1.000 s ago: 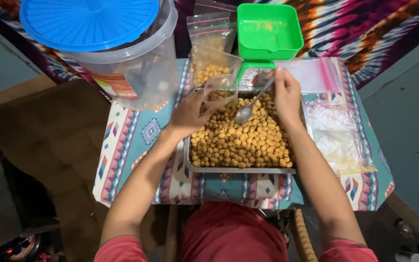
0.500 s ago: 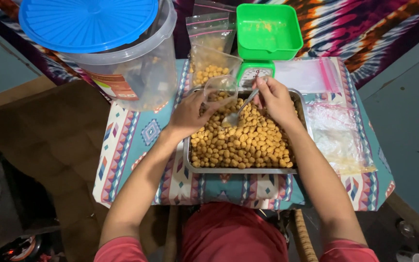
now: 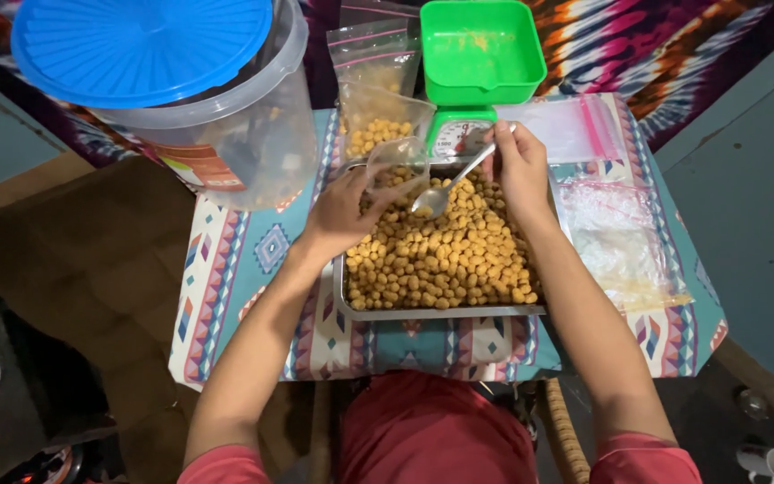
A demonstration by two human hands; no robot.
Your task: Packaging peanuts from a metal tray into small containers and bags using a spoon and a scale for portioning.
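Left hand (image 3: 344,213): clasped around a small clear bag (image 3: 398,164), holding its mouth open above the far left corner of the tray.

Right hand (image 3: 520,166): gripping the handle of a metal spoon (image 3: 445,186); the bowl of the spoon points toward the bag's opening, just beside it, with a little snack in it.

Metal tray (image 3: 441,312): rectangular, set on the table directly in front of the person, filled with small round golden-brown snacks (image 3: 445,260) heaped across most of its surface.

Green scale (image 3: 479,63): square green pan on top, dial below, standing just beyond the tray, behind the right hand.

Filled bags (image 3: 378,85): clear, zip-topped, holding the same snacks, standing left of the scale.

Empty bags (image 3: 615,224): a loose pile of clear plastic on the table to the right of the tray; one more with a pink strip lies flat beside the scale.

Large tub (image 3: 217,116): clear plastic with a blue lid, at the far left of the table.

Tablecloth (image 3: 244,287): patterned, teal with geometric bands.
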